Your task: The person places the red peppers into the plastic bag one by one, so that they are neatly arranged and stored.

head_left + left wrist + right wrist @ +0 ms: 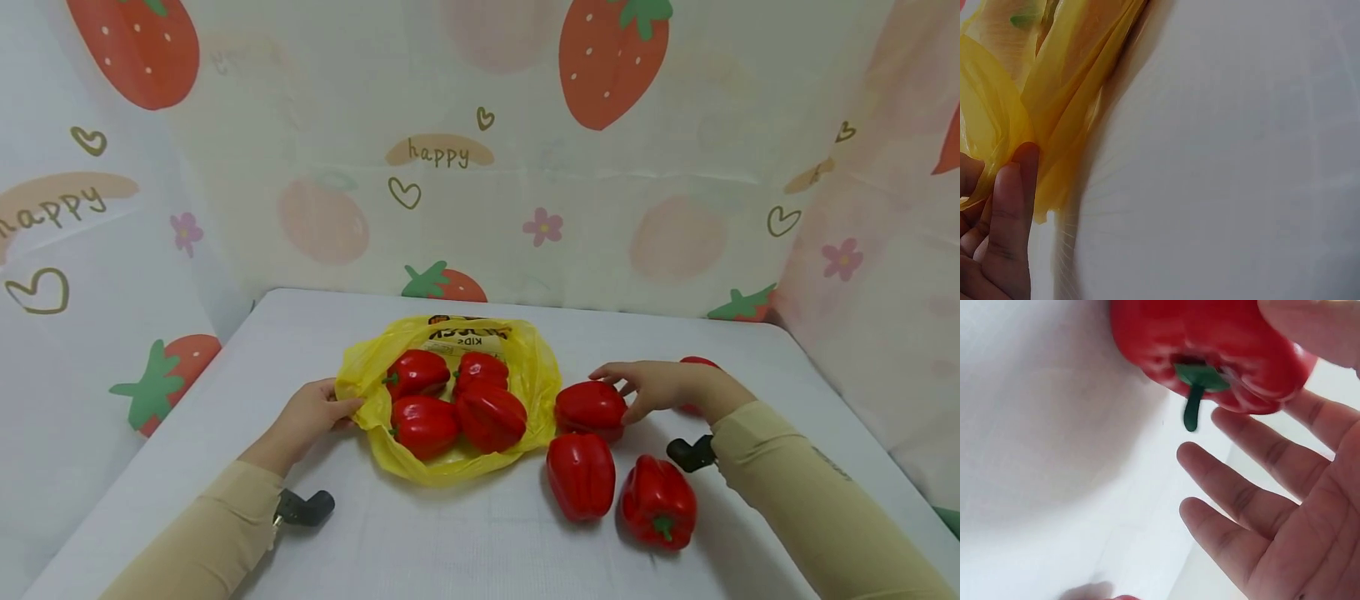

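Observation:
At the table's left, my left hand (318, 408) pinches the rim of a yellow plastic bag (540, 367) between thumb and fingers, as the left wrist view also shows. Several red bell peppers (491, 417) lie inside the bag's wide mouth. My right hand (660, 387) reaches around a red bell pepper (590, 408) at the bag's right side. The right wrist view shows its fingers (1235, 494) spread and fairly straight, with the thumb overlapping that pepper (1204, 337) and its green stem pointing toward the palm. Whether thumb and index finger touch it cannot be made out.
Two more red peppers, one (581, 477) just in front of the bag's right side and another (658, 502) nearer me, lie on the white table (420, 550). A further pepper (699, 362) is partly hidden behind my right hand. A strawberry-print curtain (465, 225) backs the table.

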`<action>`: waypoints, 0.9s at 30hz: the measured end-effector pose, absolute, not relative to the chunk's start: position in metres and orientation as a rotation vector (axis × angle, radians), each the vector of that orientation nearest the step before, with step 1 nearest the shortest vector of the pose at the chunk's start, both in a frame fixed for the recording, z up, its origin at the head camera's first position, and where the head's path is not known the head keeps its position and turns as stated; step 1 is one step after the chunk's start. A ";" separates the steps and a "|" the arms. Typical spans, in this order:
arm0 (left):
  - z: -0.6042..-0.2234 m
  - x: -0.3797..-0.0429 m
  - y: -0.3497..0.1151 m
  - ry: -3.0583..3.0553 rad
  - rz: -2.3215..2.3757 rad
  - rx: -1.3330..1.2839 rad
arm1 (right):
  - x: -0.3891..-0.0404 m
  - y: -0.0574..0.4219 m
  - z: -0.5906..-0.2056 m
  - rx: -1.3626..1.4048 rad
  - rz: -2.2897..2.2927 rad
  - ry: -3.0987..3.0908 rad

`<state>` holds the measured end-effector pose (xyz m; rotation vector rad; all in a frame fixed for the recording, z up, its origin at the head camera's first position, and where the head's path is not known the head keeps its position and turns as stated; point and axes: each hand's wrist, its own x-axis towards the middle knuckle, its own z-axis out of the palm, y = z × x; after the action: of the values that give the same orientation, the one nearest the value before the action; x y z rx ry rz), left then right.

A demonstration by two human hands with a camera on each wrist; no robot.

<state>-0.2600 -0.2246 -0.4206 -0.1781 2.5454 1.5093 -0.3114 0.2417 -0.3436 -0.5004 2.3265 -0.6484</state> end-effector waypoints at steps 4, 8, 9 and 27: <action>-0.420 -0.260 -0.225 2.544 1.509 -0.174 | -0.312 0.236 -0.345 -0.504 -0.650 2.330; -0.420 -0.259 -0.225 2.544 1.512 -0.180 | -0.314 0.234 -0.347 -0.531 -0.615 2.352; -0.420 -0.259 -0.225 2.543 1.513 -0.180 | -0.314 0.233 -0.347 -0.538 -0.606 2.360; -0.419 -0.260 -0.226 2.539 1.517 -0.174 | -0.318 0.240 -0.334 -0.559 -0.534 2.490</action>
<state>-0.2604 -0.2257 -0.4187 -0.1737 2.5394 1.5169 -0.3180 0.2401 -0.3341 -0.5590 2.4905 -0.5336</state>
